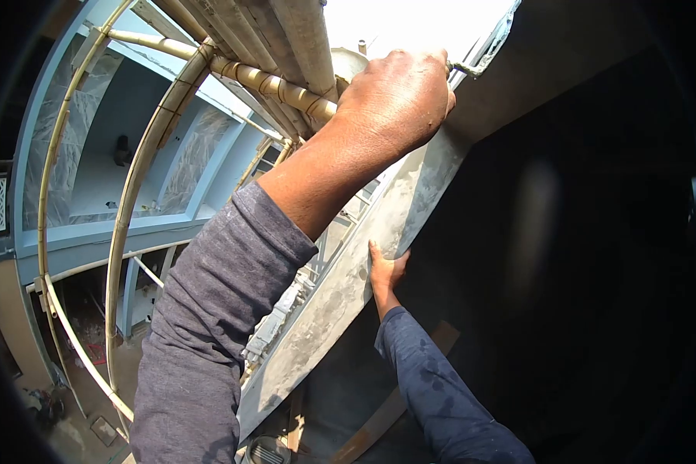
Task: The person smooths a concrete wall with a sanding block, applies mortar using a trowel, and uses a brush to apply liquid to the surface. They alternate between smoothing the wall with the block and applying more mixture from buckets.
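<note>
My left hand (398, 100) is raised at the top centre, fingers closed round a tool whose handle is mostly hidden. The tool's bent metal shank (465, 69) sticks out on the right of the fist. Below it, my right hand (388, 271) rests against the edge of a grey plastered concrete ledge (309, 329), thumb spread from the fingers. The ledge runs diagonally from lower left to upper right. A pale rounded object (348, 63), partly hidden, lies just left of my left fist.
Bamboo scaffold poles (135, 182) stand on the left, with thick poles (305, 42) overhead. A blue-trimmed building (124, 228) is beyond. Dark space lies right of the ledge, with a plank (387, 414) and a bucket (269, 450) below.
</note>
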Motion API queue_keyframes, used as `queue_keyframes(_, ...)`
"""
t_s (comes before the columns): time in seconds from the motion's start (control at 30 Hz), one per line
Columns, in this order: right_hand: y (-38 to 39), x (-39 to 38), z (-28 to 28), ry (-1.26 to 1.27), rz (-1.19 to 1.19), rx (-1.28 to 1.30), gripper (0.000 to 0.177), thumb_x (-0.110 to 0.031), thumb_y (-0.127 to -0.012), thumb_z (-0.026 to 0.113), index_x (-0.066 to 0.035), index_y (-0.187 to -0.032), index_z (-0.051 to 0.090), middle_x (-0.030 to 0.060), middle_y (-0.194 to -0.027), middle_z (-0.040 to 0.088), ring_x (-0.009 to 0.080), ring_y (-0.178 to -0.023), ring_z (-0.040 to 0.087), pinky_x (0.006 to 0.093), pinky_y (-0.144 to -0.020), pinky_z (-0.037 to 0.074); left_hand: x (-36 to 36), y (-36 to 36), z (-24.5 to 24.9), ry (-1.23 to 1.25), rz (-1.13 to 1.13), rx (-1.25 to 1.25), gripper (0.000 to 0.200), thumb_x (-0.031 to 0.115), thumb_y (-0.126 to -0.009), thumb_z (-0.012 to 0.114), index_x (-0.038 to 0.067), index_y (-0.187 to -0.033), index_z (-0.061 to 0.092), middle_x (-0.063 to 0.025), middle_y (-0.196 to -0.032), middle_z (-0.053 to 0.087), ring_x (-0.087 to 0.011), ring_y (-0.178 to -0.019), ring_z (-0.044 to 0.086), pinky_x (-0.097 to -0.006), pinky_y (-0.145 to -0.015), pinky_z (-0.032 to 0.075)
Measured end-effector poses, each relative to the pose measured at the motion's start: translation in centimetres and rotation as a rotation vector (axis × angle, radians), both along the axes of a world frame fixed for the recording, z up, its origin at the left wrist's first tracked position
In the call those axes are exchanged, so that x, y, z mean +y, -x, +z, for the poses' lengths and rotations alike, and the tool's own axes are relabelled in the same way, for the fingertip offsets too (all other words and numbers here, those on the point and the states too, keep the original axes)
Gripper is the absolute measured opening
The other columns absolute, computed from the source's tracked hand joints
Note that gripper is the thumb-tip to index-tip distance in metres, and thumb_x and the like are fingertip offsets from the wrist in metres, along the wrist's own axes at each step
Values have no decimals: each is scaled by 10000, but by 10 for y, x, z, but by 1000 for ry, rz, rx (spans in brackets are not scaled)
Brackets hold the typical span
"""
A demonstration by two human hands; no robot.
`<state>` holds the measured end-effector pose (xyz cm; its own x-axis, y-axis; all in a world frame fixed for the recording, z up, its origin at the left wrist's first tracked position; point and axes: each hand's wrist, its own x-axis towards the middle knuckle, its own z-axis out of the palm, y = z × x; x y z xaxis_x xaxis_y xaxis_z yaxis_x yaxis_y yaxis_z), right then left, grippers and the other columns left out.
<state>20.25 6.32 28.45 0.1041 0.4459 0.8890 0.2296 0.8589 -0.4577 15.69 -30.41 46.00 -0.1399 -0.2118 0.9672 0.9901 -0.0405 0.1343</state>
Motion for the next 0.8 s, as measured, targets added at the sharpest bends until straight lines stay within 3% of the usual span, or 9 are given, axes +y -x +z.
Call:
queue_keyframes(0.23, -1, -6, 1, -27, -11, 19, 1060, -463, -615, 876, 53, -1392, 372, 281, -1325, 512, 404, -1247, 487, 434, -1058, 377, 19, 6, 41, 44, 35, 53, 377, 234, -891, 610, -1, -1185, 609, -267, -977, 682, -377, -948, 681, -445, -887, 525)
queue_keyframes(0.3, -2, -7, 2, -9, -2, 13, 1059, -460, -613, 877, 51, -1392, 374, 280, -1328, 510, 405, -1251, 482, 434, -1061, 374, 27, 9, 57, 156, 57, -15, 273, 133, -874, 520, -18, -1063, 645, -264, -988, 678, -390, -992, 669, -461, -875, 529)
queue_keyframes(0.4, 1, 2, -1, -66, -86, 15, 1045, -454, -611, 880, 45, -1385, 386, 271, -1326, 514, 410, -1244, 484, 435, -1057, 375, 42, 16, 64, 279, 40, -68, 278, 112, -864, 514, -22, -1060, 660, -268, -1035, 671, -389, -1006, 665, -458, -884, 527)
queue_keyframes(0.47, 1, 11, -1, -105, 0, 30, 1020, -430, -615, 879, 40, -1380, 395, 264, -1319, 521, 409, -1229, 496, 434, -1048, 382, 56, 27, 55, 281, 88, -108, 274, 127, -883, 512, 4, -1074, 664, -259, -1025, 677, -374, -1002, 671, -455, -867, 533)
queue_keyframes(0.53, -6, -9, 5, 21, 69, 18, 1028, -458, -605, 867, 20, -1387, 402, 276, -1298, 537, 416, -1195, 521, 445, -1013, 410, 50, 28, 29, 280, 129, -142, 323, 225, -880, 563, 51, -1151, 575, -253, -1007, 666, -410, -947, 658, -496, -835, 516)
queue_keyframes(0.67, -8, -11, 4, 61, 41, 1, 996, -420, -633, 859, 5, -1400, 388, 264, -1337, 509, 401, -1237, 495, 437, -1040, 392, 32, 29, -10, 221, 180, -180, 359, 275, -883, 573, 47, -1158, 548, -249, -995, 641, -412, -887, 664, -505, -768, 529)
queue_keyframes(0.73, -2, 5, 0, -126, -57, 31, 998, -431, -637, 859, 2, -1402, 386, 260, -1331, 518, 404, -1224, 507, 443, -1028, 406, 24, 29, -22, 165, 262, -228, 415, 295, -882, 570, 36, -1201, 511, -234, -976, 636, -406, -872, 664, -495, -749, 536)
queue_keyframes(0.8, -3, 5, 1, -114, -24, 46, 985, -438, -639, 860, -4, -1393, 399, 254, -1303, 542, 399, -1197, 530, 442, -1010, 423, 19, 33, -34, 144, 324, -171, 459, 280, -886, 579, 28, -1256, 475, -208, -965, 621, -386, -860, 658, -475, -734, 542)
